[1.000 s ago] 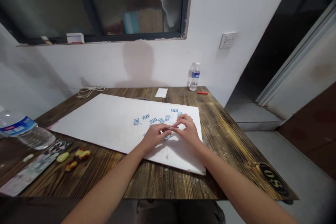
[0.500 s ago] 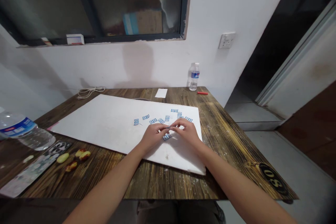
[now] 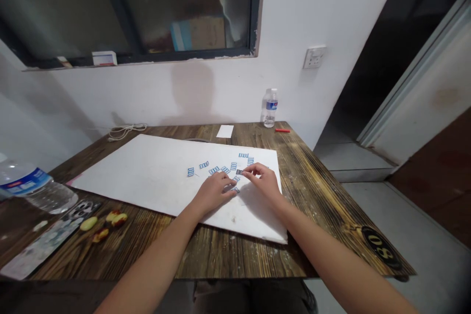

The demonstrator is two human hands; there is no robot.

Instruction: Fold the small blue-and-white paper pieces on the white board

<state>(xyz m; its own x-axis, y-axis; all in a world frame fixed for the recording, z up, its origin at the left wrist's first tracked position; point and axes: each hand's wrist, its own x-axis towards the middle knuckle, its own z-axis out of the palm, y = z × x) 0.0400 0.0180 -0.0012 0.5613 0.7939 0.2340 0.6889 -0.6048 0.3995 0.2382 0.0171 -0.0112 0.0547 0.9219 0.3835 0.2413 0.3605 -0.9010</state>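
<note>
Several small rectangular pieces with blue and white stripes (image 3: 204, 165) lie scattered over the right half of a white board (image 3: 140, 171). Between the thumb and forefinger of my right hand (image 3: 263, 181) is a small dark rectangular piece (image 3: 239, 171), held just above the board; its exact kind is too small to make out. My left hand (image 3: 213, 191) rests low over the board, thumb and forefinger apart with nothing between them. Close to its fingertips lies another striped piece (image 3: 236, 190), partly covered by the hand.
On the wooden table (image 3: 312, 196) stand a small water bottle (image 3: 270, 108) and a red stick (image 3: 282, 130) at the back. White paper (image 3: 225, 131) and a cable (image 3: 127, 130) lie behind the board. At left are a large bottle (image 3: 37, 184), a patterned phone-like slab (image 3: 47, 245) and fruit pieces (image 3: 116, 218).
My hands have parted. The left hand has let go of the small piece and its fingers have opened; the right hand now holds it alone.
</note>
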